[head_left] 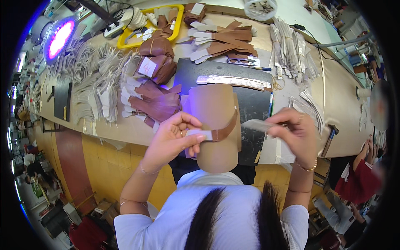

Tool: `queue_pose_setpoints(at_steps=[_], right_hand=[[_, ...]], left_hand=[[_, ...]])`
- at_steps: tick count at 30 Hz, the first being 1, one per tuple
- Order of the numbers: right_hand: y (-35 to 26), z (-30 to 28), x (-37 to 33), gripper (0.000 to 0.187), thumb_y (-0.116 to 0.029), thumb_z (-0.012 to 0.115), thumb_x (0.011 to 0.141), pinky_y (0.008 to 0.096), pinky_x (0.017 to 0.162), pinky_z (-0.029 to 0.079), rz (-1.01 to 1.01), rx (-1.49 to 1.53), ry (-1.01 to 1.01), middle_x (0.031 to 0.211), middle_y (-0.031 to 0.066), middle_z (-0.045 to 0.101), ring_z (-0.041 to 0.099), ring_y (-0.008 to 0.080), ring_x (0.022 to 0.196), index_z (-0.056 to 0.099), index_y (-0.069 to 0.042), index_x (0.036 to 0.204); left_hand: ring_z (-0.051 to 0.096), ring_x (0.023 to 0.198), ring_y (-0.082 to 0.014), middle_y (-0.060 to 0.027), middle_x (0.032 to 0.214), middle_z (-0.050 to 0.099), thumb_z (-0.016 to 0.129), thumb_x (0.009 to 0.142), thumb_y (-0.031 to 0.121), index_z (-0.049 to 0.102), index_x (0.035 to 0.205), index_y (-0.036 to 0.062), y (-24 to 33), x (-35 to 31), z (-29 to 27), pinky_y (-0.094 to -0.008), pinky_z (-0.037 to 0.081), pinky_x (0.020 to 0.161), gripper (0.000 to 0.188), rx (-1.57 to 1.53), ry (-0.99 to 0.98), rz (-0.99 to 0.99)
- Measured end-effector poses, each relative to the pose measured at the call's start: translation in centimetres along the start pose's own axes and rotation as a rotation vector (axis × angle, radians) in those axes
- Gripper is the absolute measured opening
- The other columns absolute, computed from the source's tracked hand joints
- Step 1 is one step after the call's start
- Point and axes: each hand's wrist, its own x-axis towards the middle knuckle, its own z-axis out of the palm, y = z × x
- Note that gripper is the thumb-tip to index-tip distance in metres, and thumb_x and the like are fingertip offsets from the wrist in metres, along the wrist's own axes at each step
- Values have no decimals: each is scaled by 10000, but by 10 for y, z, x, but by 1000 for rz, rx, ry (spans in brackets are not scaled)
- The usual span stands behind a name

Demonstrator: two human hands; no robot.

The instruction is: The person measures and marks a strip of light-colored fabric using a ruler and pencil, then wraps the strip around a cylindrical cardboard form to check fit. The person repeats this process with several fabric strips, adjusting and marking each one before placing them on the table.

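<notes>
A brown leather strip [227, 130] with a whitish end is pinched between the thumb and fingers of my left hand [177, 131]. It curves across the front of a tan rounded form [214, 108], which stands between my hands. My right hand [293, 131], to the right of the form, pinches a thin pale strip [256, 124]. That strip is smeared by motion, so its material cannot be told, and it is apart from the brown one. Behind the form lies a dark work board [253, 104]. A long silvery-white strip [233, 81] rests across its far part.
Brown leather pieces with white ends [227, 39] lie at the back, and others [156, 100] at left. Pale strip bundles [98, 93] cover the left table. Scissors [239, 61] lie behind the board. A hammer [330, 139] is at right, a lit lamp [61, 39] at far left.
</notes>
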Motion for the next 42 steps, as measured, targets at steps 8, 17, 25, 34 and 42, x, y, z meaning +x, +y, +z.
queue_pose_setpoints(at_steps=[8, 17, 25, 34, 42], right_hand=[[-24, 72, 46, 145, -142, 726, 868, 191, 479, 430, 227, -22, -411, 650, 6, 645, 553, 33, 530, 682, -6, 849], [-24, 85, 61, 171, -166, 718, 872, 189, 434, 420, 376, -80, -413, 624, 22, 646, 547, 37, 482, 690, 2, 855], [-29, 87, 65, 188, -192, 711, 863, 227, 460, 451, 367, -161, -415, 589, 44, 642, 580, 84, 465, 702, -5, 852], [-29, 89, 65, 203, -214, 708, 862, 245, 483, 466, 375, -199, -403, 581, 59, 642, 607, 109, 479, 705, -12, 850], [-26, 91, 62, 169, -161, 727, 867, 191, 423, 416, 358, -148, -377, 583, 16, 620, 542, 36, 473, 692, 3, 854]], left_hand=[[690, 822, -199, -160, 990, 661, 601, 932, 0, 551, 1184, -83, -22, -7, -5, -292, 582, 749, 270, -208, 95, 143], [713, 874, -273, -224, 1000, 673, 525, 982, 73, 563, 1179, -97, -21, -11, -17, -325, 604, 750, 263, -281, 31, 76], [714, 880, -271, -224, 1007, 675, 558, 964, 55, 579, 1163, -108, -17, -12, -17, -313, 603, 766, 259, -254, 35, 56], [709, 908, -241, -203, 1026, 682, 618, 904, -42, 579, 1191, -99, -25, -13, -15, -299, 600, 782, 295, -171, 69, 101], [711, 890, -228, -195, 1018, 687, 628, 905, -22, 582, 1191, -87, -25, -12, -15, -294, 598, 766, 296, -152, 79, 86]])
